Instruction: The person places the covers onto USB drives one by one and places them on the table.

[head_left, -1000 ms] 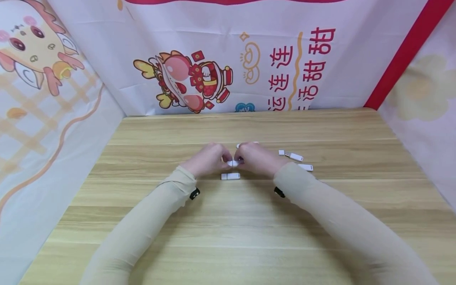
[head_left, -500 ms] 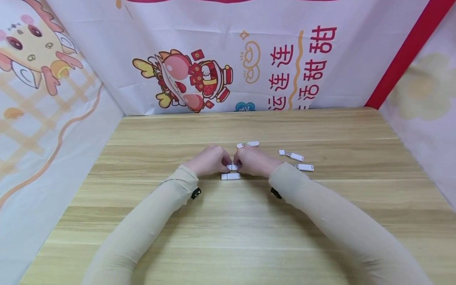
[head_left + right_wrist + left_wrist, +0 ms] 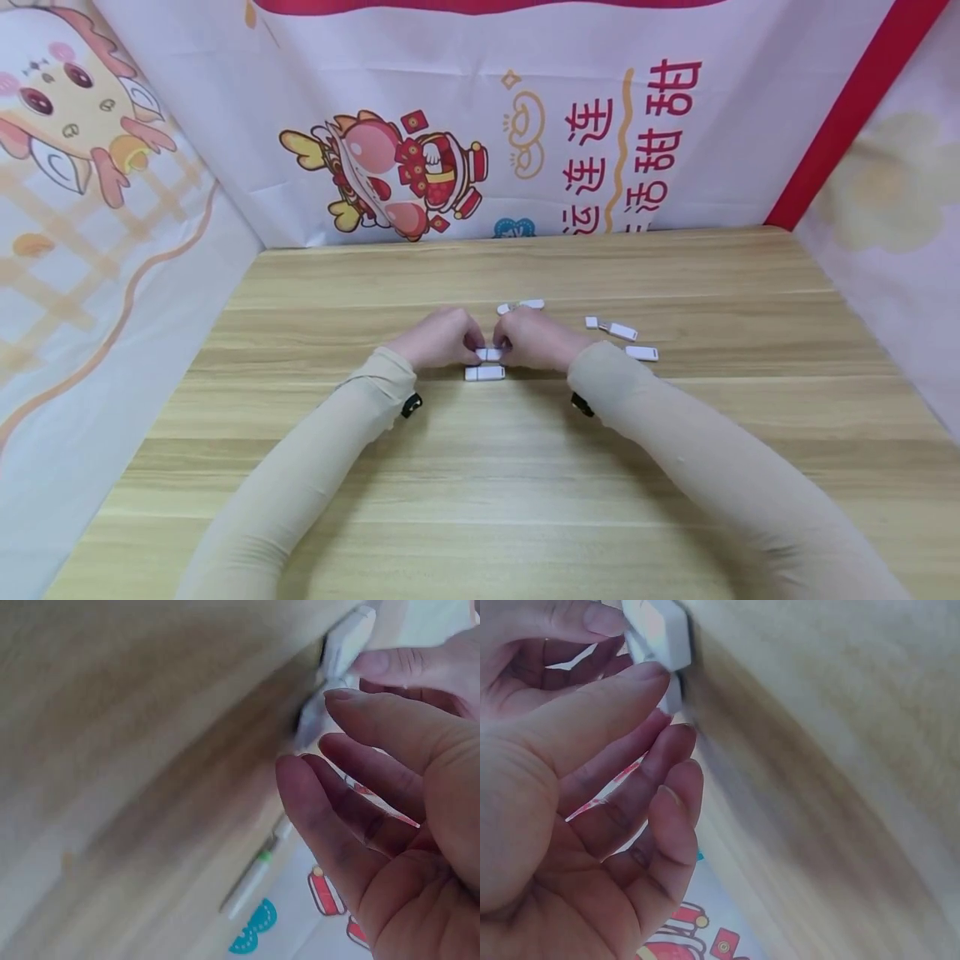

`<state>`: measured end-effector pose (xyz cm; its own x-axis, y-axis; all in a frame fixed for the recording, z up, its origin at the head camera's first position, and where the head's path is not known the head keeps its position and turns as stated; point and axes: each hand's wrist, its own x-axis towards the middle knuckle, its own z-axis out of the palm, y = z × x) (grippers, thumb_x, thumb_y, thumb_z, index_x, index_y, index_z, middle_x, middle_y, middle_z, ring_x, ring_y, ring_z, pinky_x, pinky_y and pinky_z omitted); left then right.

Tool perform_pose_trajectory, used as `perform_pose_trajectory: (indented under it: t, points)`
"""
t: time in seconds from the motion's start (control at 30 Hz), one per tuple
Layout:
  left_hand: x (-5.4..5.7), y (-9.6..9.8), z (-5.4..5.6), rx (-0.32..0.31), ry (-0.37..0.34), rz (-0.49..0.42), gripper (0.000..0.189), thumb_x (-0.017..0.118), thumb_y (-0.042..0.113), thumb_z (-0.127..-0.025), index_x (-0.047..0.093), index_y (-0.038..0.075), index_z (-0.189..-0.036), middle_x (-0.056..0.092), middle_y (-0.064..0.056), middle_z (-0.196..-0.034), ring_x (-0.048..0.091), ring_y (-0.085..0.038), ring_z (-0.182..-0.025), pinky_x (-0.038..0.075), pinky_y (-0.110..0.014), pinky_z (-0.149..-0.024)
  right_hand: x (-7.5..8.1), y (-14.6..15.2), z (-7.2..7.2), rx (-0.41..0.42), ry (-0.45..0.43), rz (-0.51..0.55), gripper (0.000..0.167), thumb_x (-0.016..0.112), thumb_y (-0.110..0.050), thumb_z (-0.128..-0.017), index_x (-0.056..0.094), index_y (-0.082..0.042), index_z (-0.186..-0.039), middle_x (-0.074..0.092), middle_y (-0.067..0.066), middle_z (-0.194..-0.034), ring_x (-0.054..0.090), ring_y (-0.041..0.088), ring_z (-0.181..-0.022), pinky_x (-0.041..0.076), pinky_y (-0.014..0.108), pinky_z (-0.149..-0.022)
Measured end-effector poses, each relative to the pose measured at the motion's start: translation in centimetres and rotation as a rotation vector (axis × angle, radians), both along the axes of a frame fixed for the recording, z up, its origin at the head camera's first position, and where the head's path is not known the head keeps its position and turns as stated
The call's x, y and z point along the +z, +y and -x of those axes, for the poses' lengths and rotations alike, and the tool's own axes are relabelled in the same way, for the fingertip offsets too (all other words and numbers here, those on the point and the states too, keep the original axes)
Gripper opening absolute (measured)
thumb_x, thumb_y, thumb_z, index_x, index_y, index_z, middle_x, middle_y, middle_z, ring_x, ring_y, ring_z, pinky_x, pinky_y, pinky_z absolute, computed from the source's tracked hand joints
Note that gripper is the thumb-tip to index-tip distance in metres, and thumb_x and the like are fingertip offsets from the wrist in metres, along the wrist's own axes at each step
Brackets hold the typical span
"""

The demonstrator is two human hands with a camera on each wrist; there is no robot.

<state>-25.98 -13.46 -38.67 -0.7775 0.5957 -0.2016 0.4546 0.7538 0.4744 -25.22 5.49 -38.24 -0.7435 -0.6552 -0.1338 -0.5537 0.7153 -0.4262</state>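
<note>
In the head view, a small white USB flash drive [image 3: 490, 355] lies crosswise between both hands, just above the wooden tabletop or on it. My left hand [image 3: 442, 337] pinches its left end with thumb and forefinger. At the other end, my right hand [image 3: 538, 337] pinches it the same way. A second capped USB flash drive [image 3: 485, 373] lies parallel, close on the near side. Both wrist views show thumbs at the held drive [image 3: 311, 720], the remaining fingers loosely bent; fingertips partly hide its ends.
Behind the right hand lies an uncapped flash drive [image 3: 531, 305] with its cap. To the right are another drive [image 3: 622, 332], its cap [image 3: 592, 322] beside the plug, and a further drive [image 3: 642, 354] partly hidden by the sleeve. A printed cloth [image 3: 450, 83] stands along the table's back edge.
Both hands have brought the held flash drive slightly toward me, down beside the capped one. The right hand's shift uncovers more of the drive behind it. Over the last half second little has moved.
</note>
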Motion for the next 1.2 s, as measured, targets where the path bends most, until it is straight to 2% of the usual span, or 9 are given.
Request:
perform_pose_trajectory:
  t: [0.1,0.23,0.37,0.57,0.7,0.8,1.0,1.2]
  points:
    - [0.3,0.0,0.0,0.038,-0.023,0.001,0.012,0.079,0.009,-0.084,0.077,0.008,-0.097,0.072,0.002,-0.087,0.065,-0.014,-0.081,0.054,-0.032,-0.079,0.7,0.8,0.1,-0.032,-0.001,0.011,0.022,0.073,-0.010,-0.089,0.074,-0.003,-0.110,0.070,0.007,-0.100,0.063,0.019,-0.089,0.052,0.034,-0.084]
    - [0.9,0.0,0.4,0.084,-0.024,0.008,0.020,0.077,0.014,-0.087,0.076,0.009,-0.106,0.072,-0.001,-0.099,0.064,-0.016,-0.090,0.053,-0.035,-0.084,1.9,2.1,0.6,-0.083,0.004,0.024,0.027,0.071,-0.011,-0.090,0.071,-0.003,-0.115,0.069,0.010,-0.108,0.063,0.023,-0.098,0.051,0.038,-0.090]
    - [1.4,0.5,1.0,0.088,0.003,0.013,0.025,0.075,0.015,-0.089,0.074,0.007,-0.112,0.071,-0.004,-0.103,0.063,-0.018,-0.094,0.051,-0.036,-0.088,2.9,3.5,1.2,-0.103,0.056,0.017,0.024,0.071,-0.012,-0.090,0.072,-0.004,-0.113,0.070,0.008,-0.106,0.064,0.022,-0.097,0.051,0.038,-0.090]
    - [1.6,2.0,2.3,0.089,0.037,-0.005,0.025,0.075,0.014,-0.090,0.074,0.005,-0.113,0.070,-0.005,-0.100,0.061,-0.019,-0.093,0.050,-0.037,-0.088,3.7,5.2,2.2,-0.092,0.118,0.004,0.020,0.072,-0.011,-0.091,0.074,-0.004,-0.109,0.071,0.008,-0.102,0.065,0.022,-0.094,0.052,0.040,-0.089]
    - [1.5,2.8,3.5,0.099,0.041,-0.013,0.027,0.075,0.014,-0.090,0.073,0.005,-0.115,0.069,-0.006,-0.099,0.061,-0.020,-0.092,0.050,-0.037,-0.087,3.6,5.8,2.9,-0.084,0.136,-0.009,0.019,0.073,-0.010,-0.089,0.074,-0.003,-0.107,0.071,0.008,-0.099,0.065,0.022,-0.092,0.053,0.040,-0.087]
    - [1.2,3.2,4.5,0.134,0.014,-0.012,0.030,0.076,0.016,-0.089,0.071,0.005,-0.116,0.068,-0.005,-0.098,0.061,-0.020,-0.090,0.050,-0.036,-0.085,3.3,5.9,3.5,-0.086,0.130,-0.028,0.020,0.073,-0.010,-0.089,0.074,-0.004,-0.107,0.071,0.007,-0.098,0.064,0.022,-0.091,0.052,0.039,-0.087]
    - [0.0,3.4,6.5,0.167,-0.019,0.010,0.038,0.081,0.024,-0.085,0.070,0.007,-0.117,0.067,-0.002,-0.100,0.061,-0.017,-0.091,0.050,-0.035,-0.086,2.2,5.9,4.9,-0.107,0.079,-0.066,0.026,0.073,-0.012,-0.090,0.071,-0.005,-0.115,0.069,0.010,-0.109,0.062,0.025,-0.103,0.049,0.042,-0.095]
    - [-0.6,4.1,7.3,0.147,-0.001,0.005,0.032,0.083,0.025,-0.082,0.073,0.007,-0.107,0.069,-0.002,-0.097,0.062,-0.018,-0.090,0.049,-0.034,-0.087,0.9,5.1,6.5,-0.119,0.027,-0.054,0.029,0.071,-0.015,-0.093,0.069,-0.004,-0.119,0.067,0.011,-0.118,0.060,0.028,-0.111,0.045,0.043,-0.100]
